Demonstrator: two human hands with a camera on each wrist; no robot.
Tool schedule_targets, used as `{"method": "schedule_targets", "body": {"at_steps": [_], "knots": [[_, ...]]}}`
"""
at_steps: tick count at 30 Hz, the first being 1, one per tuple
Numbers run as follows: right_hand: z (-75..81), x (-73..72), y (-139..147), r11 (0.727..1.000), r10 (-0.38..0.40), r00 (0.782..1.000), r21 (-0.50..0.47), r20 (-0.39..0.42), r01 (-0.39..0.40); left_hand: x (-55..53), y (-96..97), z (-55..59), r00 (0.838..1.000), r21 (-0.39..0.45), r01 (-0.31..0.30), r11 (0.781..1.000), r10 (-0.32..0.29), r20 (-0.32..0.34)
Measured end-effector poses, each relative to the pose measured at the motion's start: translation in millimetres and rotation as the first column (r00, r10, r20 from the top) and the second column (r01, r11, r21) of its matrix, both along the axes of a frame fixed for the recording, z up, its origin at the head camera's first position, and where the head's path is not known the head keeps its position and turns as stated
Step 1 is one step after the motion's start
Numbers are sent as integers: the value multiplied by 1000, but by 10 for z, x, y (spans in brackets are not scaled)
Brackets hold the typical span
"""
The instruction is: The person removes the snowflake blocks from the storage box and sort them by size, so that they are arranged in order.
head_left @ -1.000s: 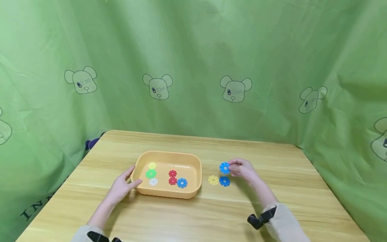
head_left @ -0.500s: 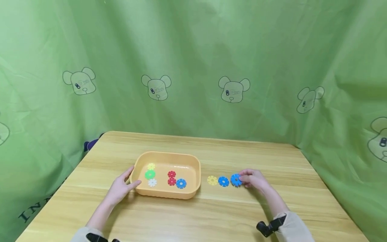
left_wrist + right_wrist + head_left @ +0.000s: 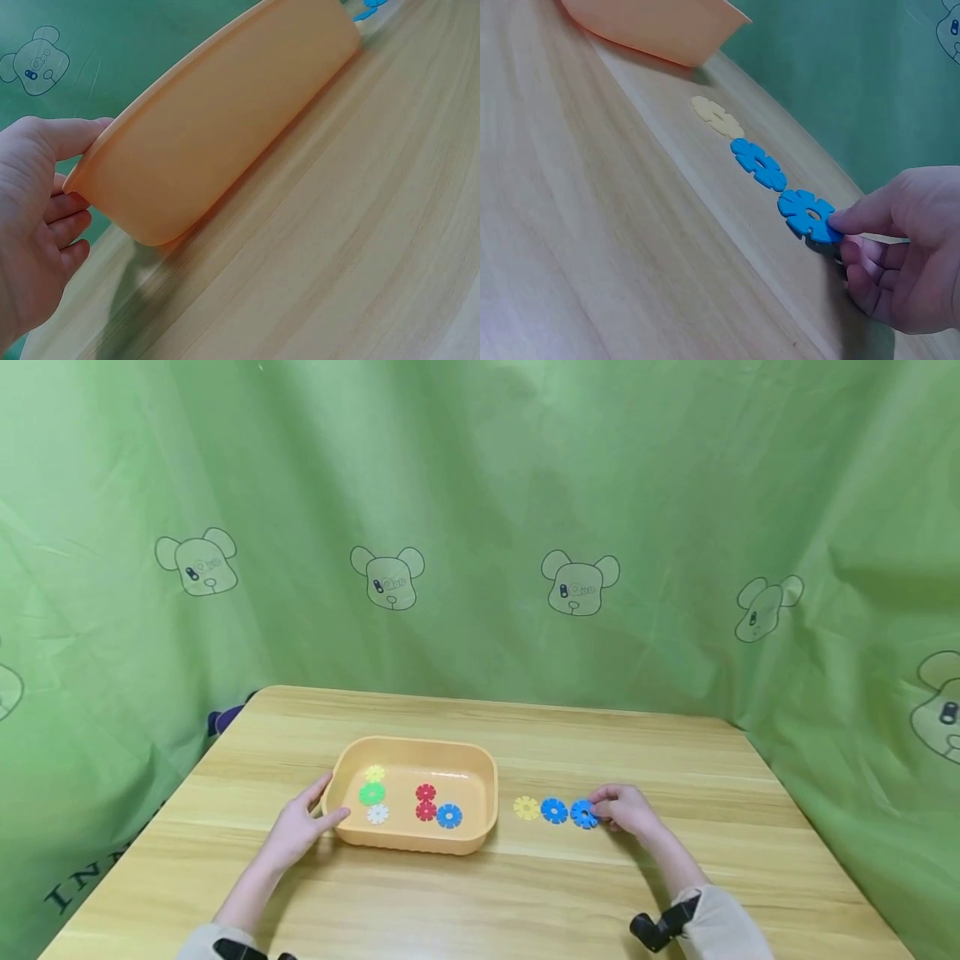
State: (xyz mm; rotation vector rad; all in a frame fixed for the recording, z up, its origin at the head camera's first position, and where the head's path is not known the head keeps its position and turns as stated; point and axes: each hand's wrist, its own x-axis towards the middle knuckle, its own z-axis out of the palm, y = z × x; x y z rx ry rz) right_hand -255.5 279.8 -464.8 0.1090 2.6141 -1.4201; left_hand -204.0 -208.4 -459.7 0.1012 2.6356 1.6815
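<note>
My left hand point(image 3: 296, 828) holds the left end of an orange plastic basin point(image 3: 420, 839), its thumb over the rim point(image 3: 161, 82) and the other fingers outside. To the right of the basin, my right hand point(image 3: 630, 810) pinches the right edge of a blue notched snowflake disc point(image 3: 582, 815) between thumb and fingers. In the right wrist view this disc point(image 3: 807, 214) is slightly tilted, its near edge raised off the table. Beside it a second blue disc point(image 3: 759, 163) lies flat, followed by a pale yellow disc point(image 3: 717, 117) nearer the basin.
Inside the basin lie a yellow disc point(image 3: 375, 773), a green disc point(image 3: 372, 793), a white disc point(image 3: 378, 813), two red discs point(image 3: 426, 811) and a blue disc point(image 3: 449, 816). The wooden table point(image 3: 480, 910) ends at a green curtain point(image 3: 480, 643) behind.
The right hand has brought its blue disc from behind the row to the row's right end, lowering it beside the other blue disc. My left hand stays on the basin.
</note>
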Motion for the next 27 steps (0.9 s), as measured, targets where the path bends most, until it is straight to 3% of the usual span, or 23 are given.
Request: {"method": "schedule_targets", "body": {"at_steps": [14,27], "knots": [[-7,12,-17,999,4,1000,33,-26,-3,10,-3,0,1000,1,-2,1000,2,0],[46,-15,-18,1000,-1,1000,-17,-2,1,16,8,29,1000,1,2,1000,-2,-8]]}}
